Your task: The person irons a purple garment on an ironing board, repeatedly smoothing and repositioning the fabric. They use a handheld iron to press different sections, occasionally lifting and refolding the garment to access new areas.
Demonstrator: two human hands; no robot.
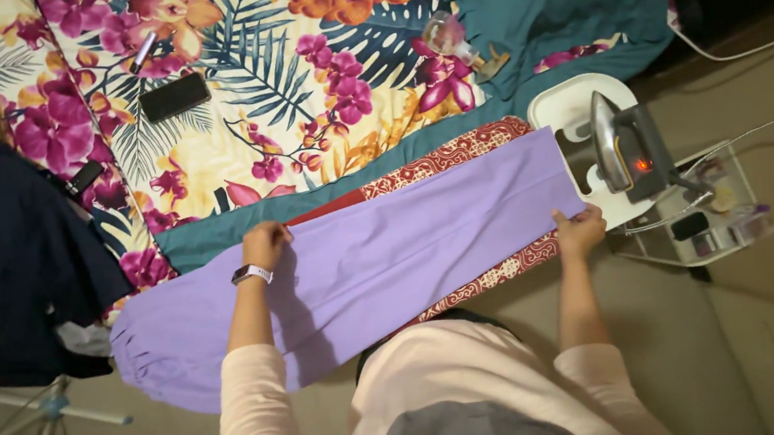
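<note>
The far edge of a long, soft purple cloth (pixel 381 256) is pinched by the left hand (pixel 265 245), with the fingers curled shut on it. A pale watch with a dark face (pixel 252 274) is worn on that wrist. The near right end of the same cloth is pinched by the right hand (pixel 580 230).

The cloth is laid flat along a narrow ironing board with a red patterned cover (pixel 461 155). One end of the cloth hangs off the board on the left.

A grey iron (pixel 624 149) is stood on the white end of the board, just beside the right hand. A bed with a bright flower sheet (pixel 298 84) is seen behind the board. A black phone (pixel 174 95) is lying on it.
</note>
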